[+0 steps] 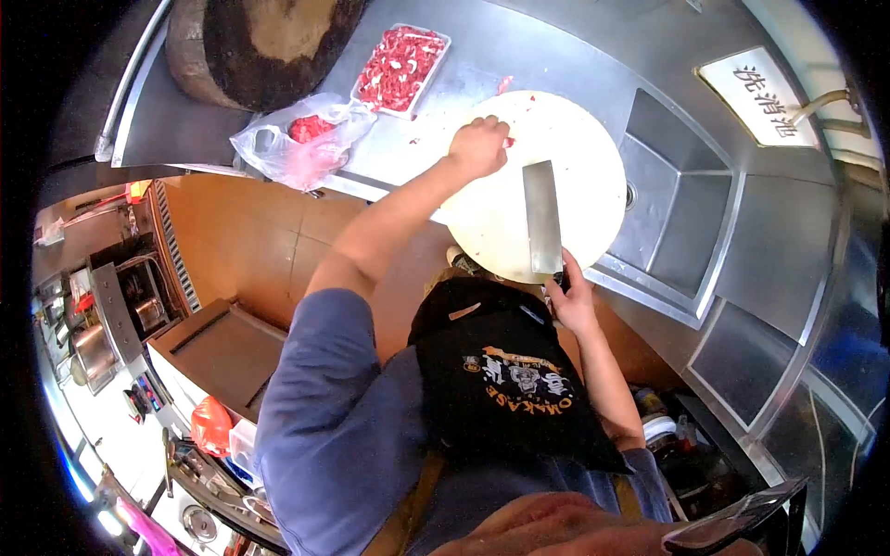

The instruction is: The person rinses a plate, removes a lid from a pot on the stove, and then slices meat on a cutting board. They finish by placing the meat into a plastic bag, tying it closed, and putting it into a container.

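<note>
My left hand (479, 147) is closed over the upper left part of the round pale cutting board (589, 176), with a small bit of red meat (509, 143) showing at its fingertips. At the board's near edge, my right hand (572, 301) grips the dark handle of a cleaver (542, 218). Its broad blade lies over the board, pointing away from me. Small red scraps dot the board. Beyond my left hand, a white tray (449, 46) holds many pieces of red meat (399, 69). A clear plastic bag (343, 139) with red meat inside sits at the counter's edge.
A thick round wooden block (190, 46) stands at the back left of the metal counter (538, 56). To the board's right is a metal sink (691, 204), with a white sign (760, 97) above. Pans and a red bag (211, 426) are at the lower left.
</note>
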Motion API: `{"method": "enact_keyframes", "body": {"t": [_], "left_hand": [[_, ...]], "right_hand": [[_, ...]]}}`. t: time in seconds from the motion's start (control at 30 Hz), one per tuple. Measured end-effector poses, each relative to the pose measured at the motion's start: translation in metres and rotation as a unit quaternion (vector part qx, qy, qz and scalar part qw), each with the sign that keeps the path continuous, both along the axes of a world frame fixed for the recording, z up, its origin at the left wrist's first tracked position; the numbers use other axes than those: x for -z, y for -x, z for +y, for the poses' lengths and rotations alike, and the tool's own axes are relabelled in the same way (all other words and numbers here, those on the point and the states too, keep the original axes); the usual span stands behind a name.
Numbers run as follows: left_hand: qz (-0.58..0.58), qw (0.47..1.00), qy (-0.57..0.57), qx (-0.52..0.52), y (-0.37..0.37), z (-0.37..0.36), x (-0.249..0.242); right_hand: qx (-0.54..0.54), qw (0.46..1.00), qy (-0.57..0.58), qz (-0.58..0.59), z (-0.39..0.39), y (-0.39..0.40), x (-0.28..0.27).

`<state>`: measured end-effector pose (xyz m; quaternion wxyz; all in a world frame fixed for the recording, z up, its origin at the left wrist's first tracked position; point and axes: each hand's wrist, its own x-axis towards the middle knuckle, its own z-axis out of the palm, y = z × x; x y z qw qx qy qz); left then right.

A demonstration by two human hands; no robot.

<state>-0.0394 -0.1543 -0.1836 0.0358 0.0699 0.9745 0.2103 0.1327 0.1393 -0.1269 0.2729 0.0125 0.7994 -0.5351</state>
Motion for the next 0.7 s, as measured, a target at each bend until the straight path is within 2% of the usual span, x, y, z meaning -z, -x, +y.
{"method": "enact_keyframes", "body": {"t": [0.07,0.13,0.2,0.23,0.27,0.33,0.37,0.43,0.47,0.53,0.57,0.63,0.7], "left_hand": [[0.033,0.999,-0.021,-0.019,-0.002,-0.001,0.007],[0.110,0.964,-0.206,-0.130,-0.012,-0.016,0.011],[0.100,0.908,-0.335,-0.232,-0.022,-0.027,0.009],[0.108,0.914,-0.291,-0.259,-0.019,-0.034,0.006],[0.112,0.919,-0.247,-0.286,-0.012,-0.041,0.003],[0.102,0.932,-0.229,-0.262,0.030,-0.050,-0.001],[0.093,0.941,-0.212,-0.248,0.053,-0.048,-0.001],[0.000,0.957,-0.141,-0.254,0.111,-0.039,0.016],[0.000,0.956,-0.141,-0.258,0.126,-0.027,0.021],[-0.161,0.951,-0.016,-0.264,0.154,-0.005,0.016],[-0.163,0.950,-0.017,-0.266,0.163,-0.001,0.016],[-0.235,0.949,0.051,-0.205,0.166,0.009,0.026],[-0.224,0.951,0.047,-0.208,0.164,0.006,0.045]], "right_hand": [[-0.034,0.998,-0.028,0.033,0.003,0.002,-0.002],[-0.061,0.995,-0.039,0.064,0.004,0.005,-0.001],[-0.111,0.984,-0.062,0.129,0.001,0.013,-0.006],[-0.130,0.968,-0.098,0.191,-0.002,0.016,-0.014],[-0.134,0.967,-0.096,0.194,-0.003,0.019,-0.021],[-0.226,0.943,-0.196,0.145,-0.006,0.029,-0.035],[-0.243,0.926,-0.197,0.209,-0.001,0.030,-0.029],[-0.267,0.911,-0.217,0.227,0.005,0.033,-0.027],[-0.282,0.898,-0.234,0.244,0.008,0.034,-0.026],[-0.282,0.905,-0.231,0.220,0.017,0.036,-0.022],[-0.278,0.910,-0.219,0.217,0.024,0.036,-0.018],[-0.278,0.914,-0.215,0.204,0.036,0.037,-0.021],[-0.280,0.920,-0.195,0.195,0.051,0.035,-0.016]]}}
